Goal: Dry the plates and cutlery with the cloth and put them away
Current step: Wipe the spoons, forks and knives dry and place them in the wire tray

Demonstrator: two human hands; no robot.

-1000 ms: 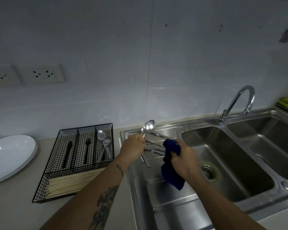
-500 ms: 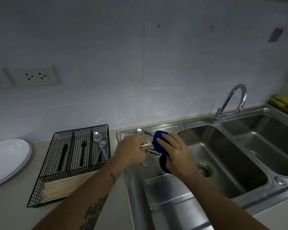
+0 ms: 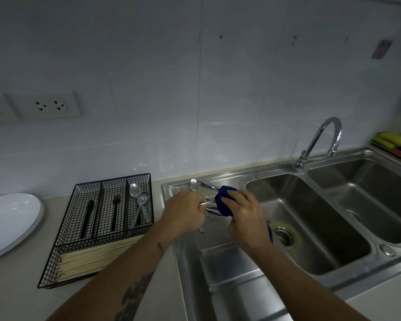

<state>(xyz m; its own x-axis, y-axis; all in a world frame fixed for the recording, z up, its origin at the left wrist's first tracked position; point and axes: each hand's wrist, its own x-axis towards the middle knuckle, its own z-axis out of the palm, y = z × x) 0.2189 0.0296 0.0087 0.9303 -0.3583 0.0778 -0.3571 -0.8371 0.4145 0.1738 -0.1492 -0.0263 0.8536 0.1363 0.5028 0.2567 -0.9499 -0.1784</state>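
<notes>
From the head view, the left hand (image 3: pixel 183 210) holds the thin steel handle of a piece of cutlery (image 3: pixel 206 202) in a tight grip above the draining board of the stainless steel double sink (image 3: pixel 229 274). The right hand (image 3: pixel 243 214) has its grip wrapped around the bunched dark blue cloth (image 3: pixel 222 202), and the cloth covers the far end of that handle, so I cannot tell whether it is a spoon or a fork. A second ago a spoon bowl stood bare and upright above the left hand with the cloth hanging loose below the right; half a second ago the cloth had closed over it, and now the two hands sit closer together, lower, with the cloth balled tighter. More wet steel cutlery (image 3: pixel 200 185) lies on the far part of the draining board, just beyond the hands, a spoon bowl showing there. To the left on the pale worktop (image 3: pixel 16 293) stands the black wire cutlery tray (image 3: pixel 95 230): a dark knife in its left compartment, a dark fork in the middle one, two steel spoons (image 3: pixel 138 202) in the right one, and pale wooden chopsticks (image 3: pixel 97 258) across the near section. The stack of white plates (image 3: pixel 12 221) sits at the far left, as before. The curved chrome tap (image 3: pixel 320 140) rises behind the basins.
</notes>
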